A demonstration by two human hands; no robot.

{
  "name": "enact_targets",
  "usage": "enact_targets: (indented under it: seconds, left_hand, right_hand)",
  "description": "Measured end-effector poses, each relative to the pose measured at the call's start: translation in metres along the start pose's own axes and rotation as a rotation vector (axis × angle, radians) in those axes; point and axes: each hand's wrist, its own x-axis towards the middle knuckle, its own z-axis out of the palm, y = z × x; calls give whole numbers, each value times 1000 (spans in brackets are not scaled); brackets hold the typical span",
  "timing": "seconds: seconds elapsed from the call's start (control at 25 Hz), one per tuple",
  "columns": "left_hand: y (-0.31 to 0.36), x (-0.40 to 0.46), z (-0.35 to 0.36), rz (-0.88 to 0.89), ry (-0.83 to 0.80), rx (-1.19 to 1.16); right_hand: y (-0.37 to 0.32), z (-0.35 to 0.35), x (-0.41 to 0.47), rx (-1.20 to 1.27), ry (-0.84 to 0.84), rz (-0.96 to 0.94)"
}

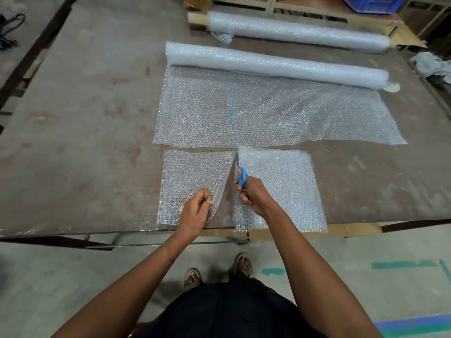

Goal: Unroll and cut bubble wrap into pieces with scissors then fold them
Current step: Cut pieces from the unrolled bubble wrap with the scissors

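Bubble wrap strip (280, 186) lies at the near table edge (73, 230), light, soft and floppy. My left hand (195, 211) pinches the lifted cut edge to keep it tight; my right hand (251, 193) grips the blue scissors (241, 178), whose blades are almost through.

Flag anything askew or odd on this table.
The unrolled sheet has an uneven near edge: its right part runs slanted and rippled. The right cut piece overhangs the table front edge. A crumpled scrap lies at far right.
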Motion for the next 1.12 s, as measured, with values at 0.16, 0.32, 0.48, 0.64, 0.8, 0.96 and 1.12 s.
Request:
enact_targets:
  seconds: [0.16, 0.32, 0.48, 0.64, 0.8, 0.96, 1.12]
  left_hand:
    - [1, -3, 1, -1, 21, -19]
    - [5, -4, 6, 122, 27, 190]
    - [13, -8, 10, 151, -56, 504]
    - [19, -6, 14, 207, -160, 751]
    - [33, 5, 32, 213, -94, 886]
    - [61, 31, 83, 23, -63, 1041]
    - [88, 44, 133, -136, -70, 1332]
  right_hand:
    - [-1, -5, -13, -108, 39, -69]
    - [0, -22, -35, -480, 159, -241]
    - [21, -59, -32, -1079, 456, -548]
    - [37, -84, -33, -1149, 446, -615]
    - [45, -91, -39, -1080, 438, -641]
    - [42, -101, -43, -1024, 437, -618]
    - [40, -115, -46, -861, 383, -582]
